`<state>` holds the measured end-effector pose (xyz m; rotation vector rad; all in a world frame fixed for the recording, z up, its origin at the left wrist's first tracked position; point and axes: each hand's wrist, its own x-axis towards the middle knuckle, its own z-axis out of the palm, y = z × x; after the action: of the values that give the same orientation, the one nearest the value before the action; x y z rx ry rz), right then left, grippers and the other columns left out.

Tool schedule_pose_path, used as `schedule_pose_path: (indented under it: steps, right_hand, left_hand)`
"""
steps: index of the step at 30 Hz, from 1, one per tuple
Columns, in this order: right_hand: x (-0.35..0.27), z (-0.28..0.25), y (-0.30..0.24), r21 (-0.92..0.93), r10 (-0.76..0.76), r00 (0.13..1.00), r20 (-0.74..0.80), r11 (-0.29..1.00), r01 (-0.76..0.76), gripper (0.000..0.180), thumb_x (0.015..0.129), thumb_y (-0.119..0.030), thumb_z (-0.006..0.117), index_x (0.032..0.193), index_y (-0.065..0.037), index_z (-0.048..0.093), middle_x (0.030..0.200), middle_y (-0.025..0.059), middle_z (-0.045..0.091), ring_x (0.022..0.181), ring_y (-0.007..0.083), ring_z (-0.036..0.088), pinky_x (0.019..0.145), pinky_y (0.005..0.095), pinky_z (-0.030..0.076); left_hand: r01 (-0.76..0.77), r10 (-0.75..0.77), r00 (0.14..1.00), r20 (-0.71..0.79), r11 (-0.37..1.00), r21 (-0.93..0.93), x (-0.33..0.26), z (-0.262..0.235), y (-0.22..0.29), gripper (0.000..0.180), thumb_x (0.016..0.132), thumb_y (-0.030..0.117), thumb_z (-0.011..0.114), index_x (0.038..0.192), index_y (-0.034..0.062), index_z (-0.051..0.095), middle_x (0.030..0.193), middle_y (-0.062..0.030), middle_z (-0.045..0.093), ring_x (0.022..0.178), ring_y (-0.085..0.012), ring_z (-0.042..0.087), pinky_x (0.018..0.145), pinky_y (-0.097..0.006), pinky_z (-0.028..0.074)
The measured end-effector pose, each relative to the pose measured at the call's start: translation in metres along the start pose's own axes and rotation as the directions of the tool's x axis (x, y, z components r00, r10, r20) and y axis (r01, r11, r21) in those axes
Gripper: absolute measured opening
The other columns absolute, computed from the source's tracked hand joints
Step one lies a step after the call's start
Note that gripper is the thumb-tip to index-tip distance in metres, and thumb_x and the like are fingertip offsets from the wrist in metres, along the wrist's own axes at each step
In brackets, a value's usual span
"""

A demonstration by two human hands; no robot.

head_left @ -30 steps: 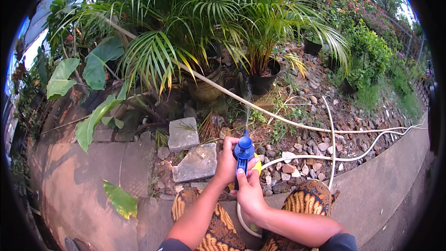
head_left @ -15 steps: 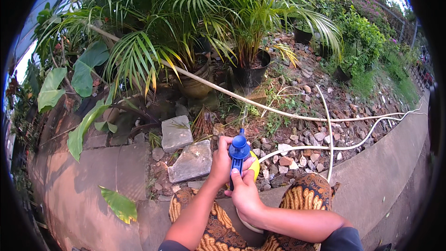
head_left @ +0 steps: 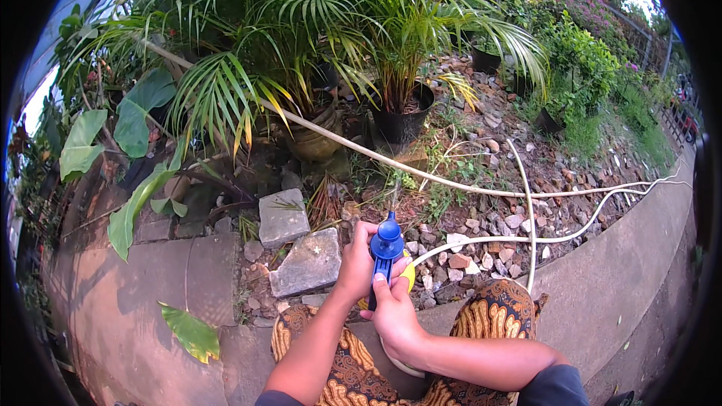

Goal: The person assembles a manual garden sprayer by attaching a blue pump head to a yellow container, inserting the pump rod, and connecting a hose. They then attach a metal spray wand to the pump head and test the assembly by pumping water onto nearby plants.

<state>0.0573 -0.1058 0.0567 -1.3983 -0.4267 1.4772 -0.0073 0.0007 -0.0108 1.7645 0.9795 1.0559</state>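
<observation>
A blue hose spray gun (head_left: 386, 246) with a round cup-shaped top is held between my two hands, its tip pointing away from me. My left hand (head_left: 353, 267) is wrapped round its left side. My right hand (head_left: 395, 312) closes on the handle from below, with the thumb on the back of it. A yellow rounded part (head_left: 408, 271) shows behind the right fingers; the rest of it is hidden. A faint jet of water (head_left: 395, 194) leaves the tip toward the plants. A cream hose (head_left: 489, 240) runs close to the yellow part; where it joins is hidden.
A black pot (head_left: 402, 114) and a brown pot (head_left: 314, 137) hold palms ahead. A long pale pole (head_left: 361, 149) lies across the bed. Two grey slabs, the nearer slab (head_left: 307, 262) included, sit left of my hands. Broken stones (head_left: 489, 252) cover the right. Concrete paving (head_left: 150, 286) edges the bed.
The view has shifted very slightly. The spray gun has turned a little, less of the yellow part shows, and the water jet is easier to see. Both hands keep their grip.
</observation>
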Motion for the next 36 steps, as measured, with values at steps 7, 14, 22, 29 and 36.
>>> schedule_pose_path:
  steps: [7,14,22,29,36]
  right_hand:
    - [-0.001,0.000,-0.002,-0.015,0.019,1.000,0.009,1.000,-0.019,0.027,0.110,-0.034,0.046,0.122,-0.010,0.040,0.116,0.0044,0.051,0.106,0.0159,0.052,0.082,0.0367,0.052]
    - [0.004,-0.002,-0.003,0.007,0.065,0.998,0.023,0.998,-0.065,0.027,0.110,-0.035,0.046,0.121,-0.011,0.041,0.117,0.0048,0.052,0.106,0.0154,0.052,0.083,0.0373,0.052]
    - [0.001,0.000,0.001,-0.017,0.038,0.999,0.028,0.999,-0.038,0.029,0.110,-0.036,0.046,0.124,-0.011,0.042,0.123,0.0057,0.053,0.109,0.0158,0.053,0.084,0.0375,0.052]
    - [0.008,-0.001,0.000,-0.030,0.029,0.999,0.019,0.999,-0.029,0.032,0.109,-0.035,0.047,0.120,-0.006,0.039,0.115,0.0092,0.052,0.098,0.0165,0.055,0.075,0.0340,0.053]
    - [-0.004,0.004,-0.001,-0.092,-0.016,0.997,0.077,0.995,0.023,0.028,0.109,-0.036,0.048,0.117,-0.010,0.041,0.115,0.0046,0.050,0.102,0.0134,0.052,0.084,0.0345,0.052]
  left_hand:
    - [-0.023,0.023,0.998,-0.055,1.000,-0.008,-0.003,-0.002,0.015,0.061,0.078,0.022,0.091,0.113,0.0087,0.042,0.113,-0.0086,0.072,0.098,-0.0151,0.070,0.088,-0.032,0.056]
    - [0.101,-0.105,0.994,0.018,0.981,0.164,-0.003,-0.004,0.015,0.061,0.078,0.020,0.091,0.114,0.0084,0.042,0.111,-0.0084,0.073,0.094,-0.0162,0.071,0.084,-0.033,0.057]
    - [0.028,-0.025,0.999,-0.035,0.994,0.105,-0.003,-0.009,0.017,0.060,0.077,0.021,0.091,0.113,0.0086,0.044,0.112,-0.0090,0.074,0.093,-0.0173,0.072,0.082,-0.034,0.057]
    - [0.030,-0.020,0.998,-0.062,0.985,0.170,-0.004,-0.008,0.014,0.060,0.077,0.024,0.091,0.113,0.0083,0.046,0.098,-0.0096,0.074,0.085,-0.0195,0.072,0.076,-0.035,0.057]
    - [-0.130,0.138,0.980,-0.144,0.989,0.065,-0.001,-0.011,0.018,0.064,0.073,0.027,0.094,0.112,0.0070,0.046,0.099,-0.0108,0.074,0.087,-0.0216,0.074,0.077,-0.035,0.058]
